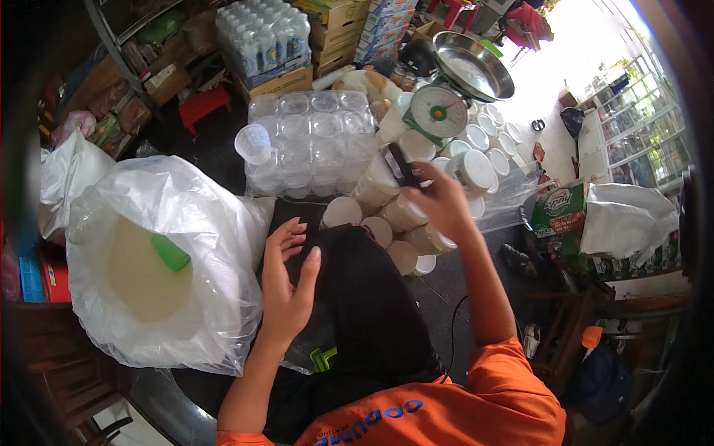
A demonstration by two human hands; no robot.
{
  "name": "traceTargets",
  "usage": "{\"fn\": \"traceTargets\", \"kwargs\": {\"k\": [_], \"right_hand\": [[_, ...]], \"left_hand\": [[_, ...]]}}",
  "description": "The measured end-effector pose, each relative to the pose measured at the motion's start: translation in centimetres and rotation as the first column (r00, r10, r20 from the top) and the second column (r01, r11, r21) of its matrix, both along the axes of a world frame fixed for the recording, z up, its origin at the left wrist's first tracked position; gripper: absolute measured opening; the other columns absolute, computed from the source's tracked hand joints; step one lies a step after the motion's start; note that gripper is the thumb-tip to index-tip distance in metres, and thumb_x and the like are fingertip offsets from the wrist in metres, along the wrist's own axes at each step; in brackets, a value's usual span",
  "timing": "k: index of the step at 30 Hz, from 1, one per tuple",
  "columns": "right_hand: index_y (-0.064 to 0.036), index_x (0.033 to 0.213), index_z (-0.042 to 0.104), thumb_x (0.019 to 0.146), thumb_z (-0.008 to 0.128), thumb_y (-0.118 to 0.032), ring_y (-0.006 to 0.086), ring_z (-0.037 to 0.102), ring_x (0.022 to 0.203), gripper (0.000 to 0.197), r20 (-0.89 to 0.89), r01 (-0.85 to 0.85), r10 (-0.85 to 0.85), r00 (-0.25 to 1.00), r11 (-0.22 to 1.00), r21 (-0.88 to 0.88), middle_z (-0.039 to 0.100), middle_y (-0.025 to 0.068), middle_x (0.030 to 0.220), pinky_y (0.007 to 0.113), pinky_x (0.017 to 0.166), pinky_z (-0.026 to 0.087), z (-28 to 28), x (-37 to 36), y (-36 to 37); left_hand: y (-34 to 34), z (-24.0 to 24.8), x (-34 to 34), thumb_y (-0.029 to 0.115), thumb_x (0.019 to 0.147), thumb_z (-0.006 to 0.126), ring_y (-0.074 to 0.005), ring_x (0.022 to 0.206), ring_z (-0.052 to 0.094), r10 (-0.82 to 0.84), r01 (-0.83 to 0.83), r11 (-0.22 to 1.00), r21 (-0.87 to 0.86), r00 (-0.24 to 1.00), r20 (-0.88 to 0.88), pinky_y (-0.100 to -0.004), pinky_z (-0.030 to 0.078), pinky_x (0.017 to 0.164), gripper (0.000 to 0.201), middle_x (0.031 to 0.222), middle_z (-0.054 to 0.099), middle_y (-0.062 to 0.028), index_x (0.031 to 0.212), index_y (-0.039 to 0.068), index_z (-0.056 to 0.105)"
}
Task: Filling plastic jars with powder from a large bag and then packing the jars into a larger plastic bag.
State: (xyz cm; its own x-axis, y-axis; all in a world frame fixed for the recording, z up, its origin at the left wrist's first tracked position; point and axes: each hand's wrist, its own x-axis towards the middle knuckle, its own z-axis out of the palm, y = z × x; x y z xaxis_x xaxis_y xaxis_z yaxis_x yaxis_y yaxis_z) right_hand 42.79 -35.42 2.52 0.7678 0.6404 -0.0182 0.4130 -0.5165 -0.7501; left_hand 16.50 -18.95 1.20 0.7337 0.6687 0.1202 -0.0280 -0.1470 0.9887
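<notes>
- The right hand has its fingers and thumb closed on a slim black object; that object sits above the left part of a group of lidded jars, though whether it touches a lid cannot be told.
- The left hand is open and holds nothing, fingers apart and thumb raised; it is just beside the right edge of a large plastic bag.
- The bag stands open on the dark floor, with pale loose contents inside; a green scoop lies toward their right edge.
- The jars crowd together on the floor beyond the person's knee; a green dial scale with a steel pan stands at the group's far edge.
- A wrapped pack of clear containers is left of the jars; a clear cup is at its left edge.
</notes>
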Motion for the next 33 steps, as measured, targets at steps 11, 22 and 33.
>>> {"fn": "traceTargets", "kwargs": {"k": [11,22,33], "right_hand": [[0.0053,0.126,0.07,0.09,0.076,-0.039,0.0221,0.074,0.078,0.058,0.436,0.557,-0.466,0.77,0.824,-0.104,0.078,0.0187,0.097,0.036,0.075,0.056,-6.2,26.2,-19.0],[-0.0017,0.15,0.05,0.088,0.076,-0.055,0.0417,0.061,0.129,0.086,0.585,0.518,-0.21,0.783,0.741,-0.427,0.064,0.0302,0.134,0.048,0.107,0.048,-6.7,27.3,-18.0],[-0.0071,0.125,0.066,0.093,0.071,-0.01,0.0167,0.069,0.084,0.032,0.169,-0.317,0.273,0.947,0.877,0.361,0.073,0.0074,0.091,0.032,0.081,0.054,-3.1,0.1,8.6]], "left_hand": [[-0.7,-0.7,0.8,0.016,0.102,0.063,-0.0238,0.122,0.059,-0.007,0.009,0.999,0.04,0.999,-0.035,-0.0361,0.046,0.106,0.045,0.136,0.059,-0.0146,0.142,0.001,0.051],[-0.1,-1.5,1.4,0.01,0.103,0.06,-0.0231,0.124,0.057,0.003,-0.003,1.0,-0.011,0.999,-0.04,-0.0368,0.046,0.107,0.045,0.138,0.057,-0.0145,0.145,0.002,0.047],[0.9,-1.4,1.1,0.013,0.103,0.063,-0.0221,0.127,0.056,0.043,-0.044,0.998,-0.047,0.999,-0.011,-0.036,0.046,0.106,0.047,0.136,0.057,-0.0135,0.146,0.002,0.047]]}}
